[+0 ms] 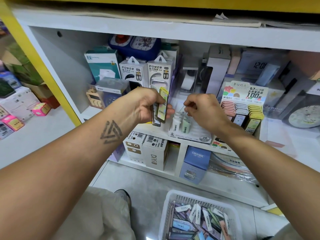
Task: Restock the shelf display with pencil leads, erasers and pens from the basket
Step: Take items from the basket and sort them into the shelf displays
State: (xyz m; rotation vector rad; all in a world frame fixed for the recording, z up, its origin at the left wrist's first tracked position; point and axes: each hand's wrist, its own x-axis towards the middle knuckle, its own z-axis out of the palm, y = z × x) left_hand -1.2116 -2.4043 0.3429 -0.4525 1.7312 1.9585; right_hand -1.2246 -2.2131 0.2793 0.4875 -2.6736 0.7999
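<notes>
My left hand (147, 106) is up in front of the shelf, fingers curled round a small stack of pencil lead packs (161, 108), standing upright, a yellow-green one facing me. Just to its right, my right hand (204, 110) has thumb and forefinger pinched together on something thin and pale; I cannot tell what it is. Right under those fingers sits the white display tray (190, 134) marked 2B, with a few white and green packs (181, 122) upright in its left end. Further right of my right hand, the 0.7 HB lead display (242, 110) holds rows of pink, grey and yellow cases. Down below both hands, on the floor, the white basket (168, 205) holds a jumble of packs and erasers in white, blue, purple and pink.
</notes>
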